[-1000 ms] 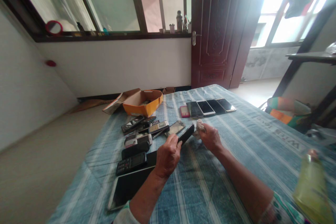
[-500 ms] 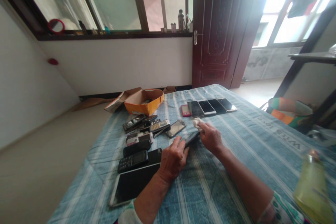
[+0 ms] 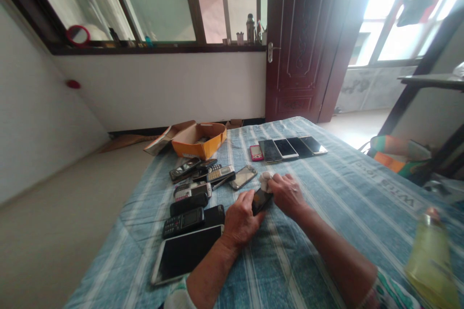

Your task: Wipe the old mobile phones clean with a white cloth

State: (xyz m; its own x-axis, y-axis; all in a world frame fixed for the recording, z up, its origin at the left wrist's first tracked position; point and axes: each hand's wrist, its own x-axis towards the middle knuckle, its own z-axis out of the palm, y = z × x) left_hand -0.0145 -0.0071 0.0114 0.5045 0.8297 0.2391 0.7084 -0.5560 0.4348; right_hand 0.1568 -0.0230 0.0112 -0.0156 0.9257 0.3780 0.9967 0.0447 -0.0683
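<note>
Held in my left hand is a dark mobile phone, its screen side turned up and tilted. My right hand pinches a crumpled white tissue or cloth against the phone's far end. Just beyond lies a phone with a pale screen. To the left are several older keypad phones, among them a black keypad phone. A white-framed tablet lies partly behind my left forearm. Farther off, a pink phone and a white phone lie in a row with dark ones.
An opened orange cardboard box stands at the table's far left. A bottle of yellowish liquid is near the right edge. Striped blue cloth covers the table. Beyond it are a dark red door and a window ledge with small items.
The phone in my left hand has turned from edge-on to show its face. My right hand with the white wipe has moved slightly left and down onto it.
</note>
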